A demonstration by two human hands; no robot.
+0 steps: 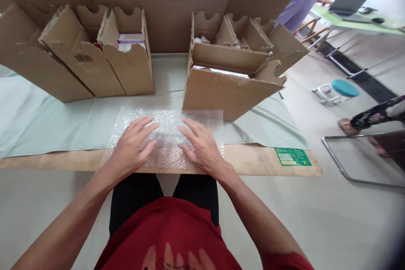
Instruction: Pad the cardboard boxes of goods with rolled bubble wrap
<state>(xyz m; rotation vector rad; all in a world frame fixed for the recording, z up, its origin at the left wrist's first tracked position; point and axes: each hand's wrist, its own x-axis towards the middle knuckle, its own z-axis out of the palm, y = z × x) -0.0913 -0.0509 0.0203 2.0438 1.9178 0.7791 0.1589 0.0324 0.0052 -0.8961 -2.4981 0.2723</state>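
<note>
A clear sheet of bubble wrap point(167, 143) lies flat at the front edge of the table, over the pale green cloth and the bare wood. My left hand point(134, 141) rests on its left part, palm down with the fingers spread. On the right part lies my right hand point(201, 143), its fingers also stretched out and apart. Neither hand grips anything. Just beyond the sheet's far right corner stands a cardboard bin point(224, 90) with white items inside.
Several open cardboard bins point(133, 71) stand at the back left, one holding purple-and-white boxes point(131, 42). A tall cardboard panel point(171, 8) rises behind them. To the right are a blue stool point(344, 88), a laptop point(354, 0) on another table, and a seated person's leg point(376, 114).
</note>
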